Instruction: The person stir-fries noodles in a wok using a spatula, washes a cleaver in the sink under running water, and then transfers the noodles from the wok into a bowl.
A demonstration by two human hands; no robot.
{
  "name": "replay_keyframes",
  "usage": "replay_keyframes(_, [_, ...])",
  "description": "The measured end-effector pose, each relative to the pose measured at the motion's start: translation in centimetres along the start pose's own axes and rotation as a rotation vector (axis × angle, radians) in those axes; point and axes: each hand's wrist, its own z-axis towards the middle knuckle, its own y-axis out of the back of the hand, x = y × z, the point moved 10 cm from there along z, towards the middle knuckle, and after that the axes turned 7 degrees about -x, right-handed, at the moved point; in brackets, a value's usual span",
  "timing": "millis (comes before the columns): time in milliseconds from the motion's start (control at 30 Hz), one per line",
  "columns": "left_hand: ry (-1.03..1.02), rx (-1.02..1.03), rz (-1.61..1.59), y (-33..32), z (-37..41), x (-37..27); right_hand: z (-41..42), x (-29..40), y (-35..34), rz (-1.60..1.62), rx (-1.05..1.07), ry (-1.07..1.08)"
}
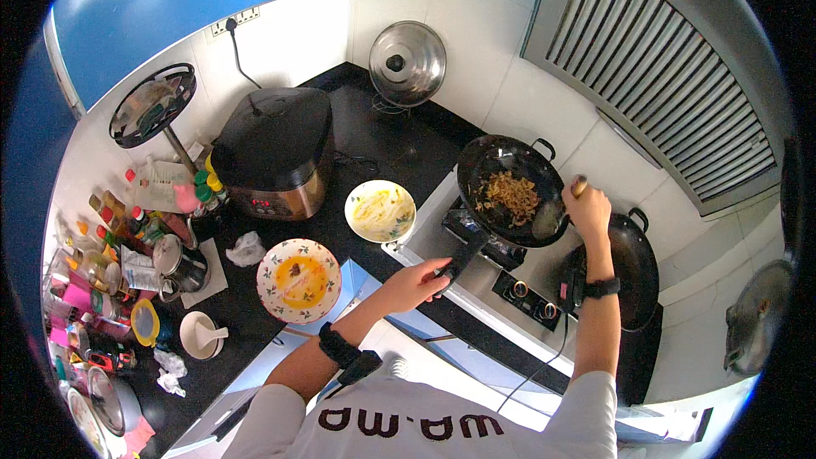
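Note:
A black wok [484,159] with a long handle [470,254] and a small loop handle stands on the gas stove [427,217]. Cooked brown, shredded-looking food [508,197] lies inside it. My left hand [415,285] grips the end of the long handle. In my right hand [588,209], over the wok's right rim, is the handle of a spatula [546,219]; its blade rests in the wok beside the food. Left of the stove sits a bowl with yellow residue [380,211]. A larger floral bowl [271,268] holds some yellow-orange residue or liquid near the counter's edge.
A second black wok [628,268] stands on the right, behind my right forearm. A black rice cooker [274,146] is on the counter [395,140]. A steel lid [408,62] leans against the wall. Bottles and jars [105,268] crowd the left side. A range hood [656,76] hangs above.

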Motion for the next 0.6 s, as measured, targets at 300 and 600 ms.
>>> replay_keyframes(300, [0.023, -0.019, 0.039, 0.0, -0.1, 0.2, -0.5, -1.7, -9.7, 0.982, 0.01, -0.412])
replay_keyframes(600, [0.036, 0.009, 0.026, -0.7, 0.4, -0.9, 0.6, -2.1, -6.5, 0.327, -0.078, -0.062])
